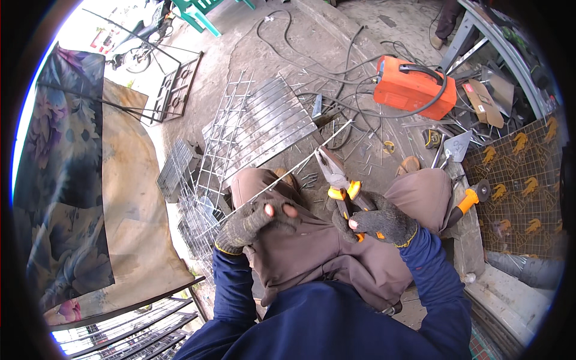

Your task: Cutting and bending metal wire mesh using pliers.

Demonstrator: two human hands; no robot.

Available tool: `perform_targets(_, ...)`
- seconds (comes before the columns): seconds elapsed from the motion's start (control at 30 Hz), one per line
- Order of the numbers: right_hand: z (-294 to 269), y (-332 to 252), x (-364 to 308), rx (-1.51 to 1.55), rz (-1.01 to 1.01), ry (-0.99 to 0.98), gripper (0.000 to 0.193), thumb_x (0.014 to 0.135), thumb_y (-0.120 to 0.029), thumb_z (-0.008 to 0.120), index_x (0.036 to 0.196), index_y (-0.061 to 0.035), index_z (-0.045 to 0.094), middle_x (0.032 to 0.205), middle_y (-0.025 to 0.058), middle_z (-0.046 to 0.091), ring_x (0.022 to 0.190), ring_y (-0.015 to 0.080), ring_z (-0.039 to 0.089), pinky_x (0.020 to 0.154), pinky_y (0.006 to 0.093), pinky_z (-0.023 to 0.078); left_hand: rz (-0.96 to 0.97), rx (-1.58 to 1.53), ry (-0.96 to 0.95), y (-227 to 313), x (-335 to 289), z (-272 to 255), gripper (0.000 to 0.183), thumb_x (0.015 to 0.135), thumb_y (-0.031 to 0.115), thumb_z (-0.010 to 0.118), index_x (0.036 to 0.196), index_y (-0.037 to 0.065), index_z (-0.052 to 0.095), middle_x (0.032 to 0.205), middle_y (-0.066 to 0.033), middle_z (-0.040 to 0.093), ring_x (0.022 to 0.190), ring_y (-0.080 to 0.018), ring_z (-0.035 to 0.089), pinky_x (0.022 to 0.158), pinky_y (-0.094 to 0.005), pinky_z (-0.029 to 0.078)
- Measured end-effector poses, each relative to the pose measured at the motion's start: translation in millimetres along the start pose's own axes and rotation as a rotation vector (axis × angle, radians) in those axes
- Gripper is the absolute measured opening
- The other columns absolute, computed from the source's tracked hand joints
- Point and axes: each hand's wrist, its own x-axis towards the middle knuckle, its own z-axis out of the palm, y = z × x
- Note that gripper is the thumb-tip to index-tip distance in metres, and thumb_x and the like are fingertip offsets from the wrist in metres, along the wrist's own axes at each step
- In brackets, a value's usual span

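"Right hand (384,222)?"
"Gloved fingers wrapped round the handles of combination pliers (337,180), between the knees (429,192), tips near a thin metal rod (288,172)."
"Left hand (253,224)?"
"Gloved, fingers half-curled beside the rod; I can't tell whether they grip it."

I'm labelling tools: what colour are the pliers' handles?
The pliers' handles are yellow-orange and black, best seen in the head view.

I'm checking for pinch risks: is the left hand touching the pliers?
Apart. The head view plainly shows brown trousers in the gap between the left hand and the pliers.
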Motion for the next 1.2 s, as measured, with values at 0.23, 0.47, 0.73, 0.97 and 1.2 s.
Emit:
perform_targets(0.23,-2,4,1,-0.080,-0.043,-0.006,0.057,0.087,-0.003,0.064,0.142,-0.0043,0.048,0.098,0.0043,0.063,0.078,0.0098,0.056,0.065,0.0242,0.047,0.513,0.277,0.043,44,-7,21,0.051,0.078,0.029,0.084,0.112,-0.003,0.063,0.108,-0.0125,0.067,0.102,-0.0237,0.065,0.088,-0.0353,0.052)
perform_targets(0.47,8,2,1,-0.236,-0.031,0.074,0.042,0.084,-0.007,0.071,0.124,-0.0050,0.057,0.094,0.0017,0.063,0.082,0.0103,0.058,0.071,0.0271,0.049,0.131,0.773,-0.089,58,51,64,0.068,0.085,0.029,0.079,0.137,-0.003,0.049,0.133,-0.0116,0.057,0.124,-0.0162,0.052,0.103,-0.0332,0.042)
perform_targets(0.73,4,14,-2,-0.303,-0.009,0.127,0.040,0.091,-0.008,0.065,0.130,-0.0076,0.056,0.099,0.0006,0.063,0.087,0.0091,0.057,0.076,0.0257,0.048,0.116,1.039,0.057,53,57,72,0.044,0.085,0.023,0.079,0.119,-0.001,0.066,0.104,-0.0054,0.069,0.098,-0.0111,0.060,0.088,-0.0273,0.048)
perform_targets(0.97,-2,19,-3,-0.512,-0.116,0.027,0.045,0.094,-0.011,0.064,0.137,-0.0068,0.049,0.111,0.0036,0.062,0.093,0.0118,0.058,0.085,0.0293,0.050,0.144,0.886,0.048,40,64,62,0.046,0.085,0.024,0.079,0.120,-0.001,0.064,0.101,-0.0034,0.069,0.094,-0.0097,0.061,0.086,-0.0260,0.048)
perform_targets(1.2,-10,35,-3,-0.684,-0.102,0.130,0.047,0.093,-0.012,0.065,0.137,-0.0052,0.049,0.117,0.0115,0.061,0.099,0.0229,0.062,0.089,0.0355,0.051,-0.031,1.045,0.061,65,58,101,0.047,0.086,0.032,0.078,0.122,0.005,0.065,0.095,-0.0016,0.067,0.088,-0.0056,0.059,0.080,-0.0221,0.047)
